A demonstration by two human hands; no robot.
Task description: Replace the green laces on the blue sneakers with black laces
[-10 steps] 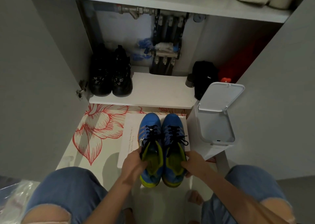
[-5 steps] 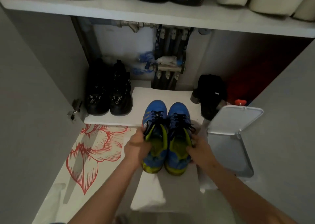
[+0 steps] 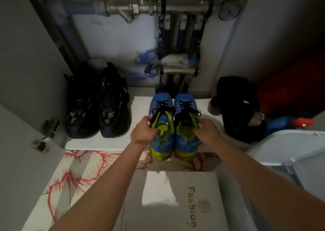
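Two blue sneakers with lime-green lining and soles sit side by side, toes pointing into the cupboard, heels over the front edge of the white bottom shelf. Both carry black laces. My left hand grips the left sneaker at its collar. My right hand grips the right sneaker at its collar and outer side. No green laces are in view.
A pair of black sneakers stands on the shelf to the left. A black bag sits to the right, pipes behind. A white "Fashion" bag lies on the red-flowered floor mat. A white bin lid is at right.
Both hands have carried the sneakers forward from the floor mat onto the cupboard's bottom shelf. My view has moved in closer and lower.
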